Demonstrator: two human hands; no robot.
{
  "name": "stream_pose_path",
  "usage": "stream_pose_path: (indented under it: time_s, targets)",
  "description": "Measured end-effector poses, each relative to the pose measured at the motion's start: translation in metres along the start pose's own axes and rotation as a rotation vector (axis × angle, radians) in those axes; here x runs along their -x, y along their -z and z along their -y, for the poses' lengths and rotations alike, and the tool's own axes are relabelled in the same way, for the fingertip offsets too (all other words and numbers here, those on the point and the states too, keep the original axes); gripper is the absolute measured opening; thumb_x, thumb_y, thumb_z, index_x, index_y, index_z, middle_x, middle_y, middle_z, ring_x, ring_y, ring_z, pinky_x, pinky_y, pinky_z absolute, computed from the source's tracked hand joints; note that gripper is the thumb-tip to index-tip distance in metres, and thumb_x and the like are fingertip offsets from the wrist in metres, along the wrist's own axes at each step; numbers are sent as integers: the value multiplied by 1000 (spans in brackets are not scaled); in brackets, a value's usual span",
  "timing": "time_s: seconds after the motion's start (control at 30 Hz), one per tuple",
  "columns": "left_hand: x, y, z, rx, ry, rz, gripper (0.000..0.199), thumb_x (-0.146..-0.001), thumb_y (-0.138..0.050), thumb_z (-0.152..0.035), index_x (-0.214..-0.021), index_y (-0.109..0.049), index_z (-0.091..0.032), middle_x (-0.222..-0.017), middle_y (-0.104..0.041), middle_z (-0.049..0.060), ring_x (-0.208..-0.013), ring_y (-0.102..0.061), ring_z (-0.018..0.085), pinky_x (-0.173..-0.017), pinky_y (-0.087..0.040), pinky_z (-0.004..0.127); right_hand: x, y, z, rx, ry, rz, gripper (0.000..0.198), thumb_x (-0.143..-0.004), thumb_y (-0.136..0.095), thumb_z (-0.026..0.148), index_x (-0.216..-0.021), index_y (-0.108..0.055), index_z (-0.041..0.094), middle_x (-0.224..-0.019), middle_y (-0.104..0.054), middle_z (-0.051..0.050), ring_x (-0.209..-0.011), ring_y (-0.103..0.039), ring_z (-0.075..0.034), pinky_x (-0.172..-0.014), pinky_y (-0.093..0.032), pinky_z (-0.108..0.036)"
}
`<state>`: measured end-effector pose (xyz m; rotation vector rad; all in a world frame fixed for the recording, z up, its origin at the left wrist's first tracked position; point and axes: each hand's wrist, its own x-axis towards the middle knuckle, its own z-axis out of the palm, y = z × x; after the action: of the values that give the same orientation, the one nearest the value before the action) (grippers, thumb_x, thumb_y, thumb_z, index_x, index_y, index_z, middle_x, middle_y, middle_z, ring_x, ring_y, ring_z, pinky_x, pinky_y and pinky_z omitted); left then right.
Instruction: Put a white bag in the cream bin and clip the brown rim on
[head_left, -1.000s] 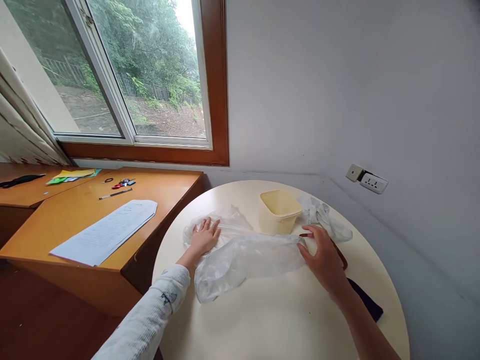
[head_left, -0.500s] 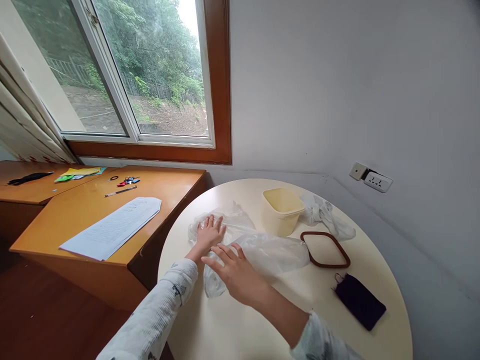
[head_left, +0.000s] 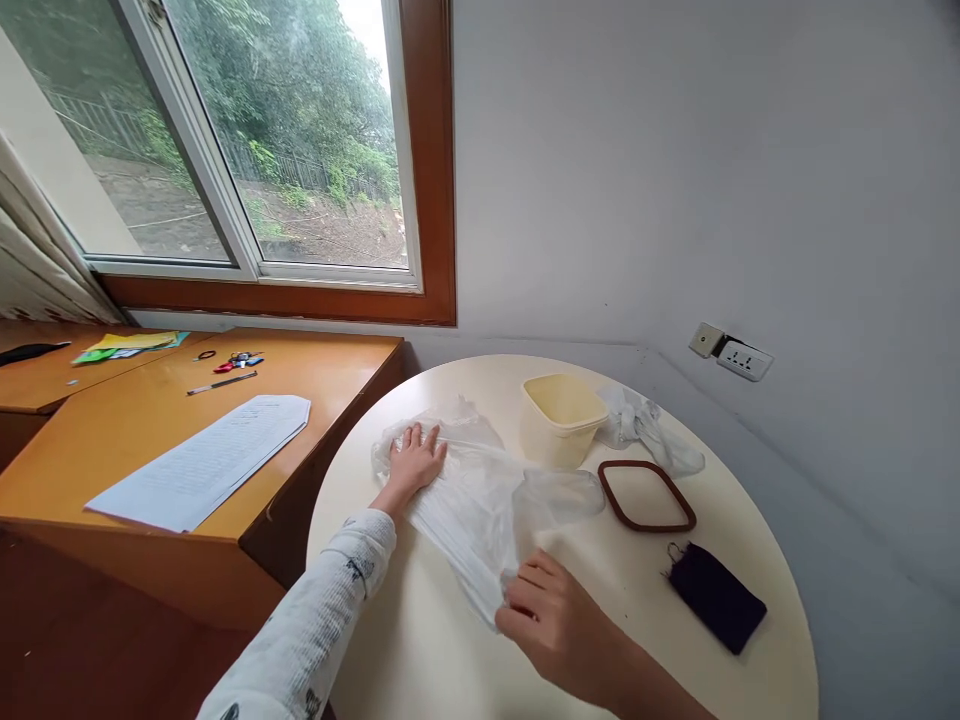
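A splayed left hand (head_left: 414, 463) presses down a translucent plastic bag (head_left: 474, 495) while the right hand (head_left: 553, 618) pinches its edge, seemingly straightening it, next needing gentle tension.

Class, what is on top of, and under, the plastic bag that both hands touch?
The left hand lies spread on the plastic bag, over the round table. What the cloudy folds and hand cover cannot be made out.
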<state>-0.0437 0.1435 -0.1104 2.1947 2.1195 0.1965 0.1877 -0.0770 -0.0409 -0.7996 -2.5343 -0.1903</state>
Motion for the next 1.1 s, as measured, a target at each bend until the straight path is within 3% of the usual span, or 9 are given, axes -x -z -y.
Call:
stream_pose_path:
  time_s: [0.13,0.23,0.33,0.47,0.67,0.8,0.93,1.03,1.1]
  targets:
    - [-2,1,0,26,0,-3,57,-86,-21,-53,-137,-28,-28,-148,-20,10,-134,-16,32,-101,-13,58,16,12,-1,-40,-110,-168,26,-76,-39,-2,-64,-46,19,-58,-44,1,-57,-36,-13,-58,-31,-29]
    - [-2,2,0,47,-6,-16,56,-87,-22,-52,-137,-29,-27,-147,-20,11,-134,-15,32,-101,-13,59,25,7,-14,-124,-283,-288,22,-79,-40,1,-78,-50,20,-64,-48,0,-63,-42,-14,-61,-37,-31]
    - [0,2,0,72,-20,-44,55,-87,-24,-51,-135,-32,-26,-146,-23,12,-134,-18,32,-101,-13,59,36,-11,-41,-148,-586,-352,23,-81,-41,8,-98,-49,22,-90,-54,-6,-88,-50,-20,-77,-43,-39]
    - [5,6,-1,115,-56,-115,50,-88,-29,-45,-131,-38,-20,-142,-31,14,-131,-24,33,-101,-16,57,58,-45,-80,-64,-900,-368,44,-80,-43,18,-124,-34,19,-123,-41,-14,-117,-38,-30,-93,-37,-53]
    - [20,29,-10,190,-185,-314,31,-87,-33,-27,-110,-52,-16,-129,-45,13,-121,-38,25,-105,-21,43,81,-73,-106,-160,-980,-358,51,-79,-45,25,-129,-34,20,-125,-47,-13,-118,-41,-32,-94,-37,-55]
    - [56,56,-21,238,-279,-356,24,-88,-31,-26,-91,-53,-17,-100,-57,10,-96,-52,21,-87,-39,37,80,-71,-110,-250,-1123,-312,55,-77,-45,30,-129,-38,13,-128,-47,-15,-119,-42,-30,-99,-34,-49]
    - [129,84,-37,278,-394,-252,29,-87,-35,-36,-66,-45,-20,-63,-51,0,-59,-49,13,-58,-40,25,74,-63,-110,-426,-1193,-359,59,-73,-49,30,-128,-42,12,-128,-48,-14,-117,-45,-28,-100,-34,-43]
    - [184,92,-48,318,-519,79,26,-78,-49,-46,-74,-47,-20,-70,-54,0,-59,-48,14,-55,-37,25,68,-57,-108,-622,-1214,-467,53,-68,-55,29,-120,-52,18,-118,-57,-9,-107,-53,-27,-94,-39,-41]
    - [207,87,-52,275,-518,158,39,-66,-61,-52,-84,-50,-20,-82,-57,3,-71,-51,19,-63,-40,30,64,-53,-106,-768,-1225,-529,47,-67,-58,30,-112,-57,17,-106,-63,-8,-96,-58,-26,-86,-44,-39]
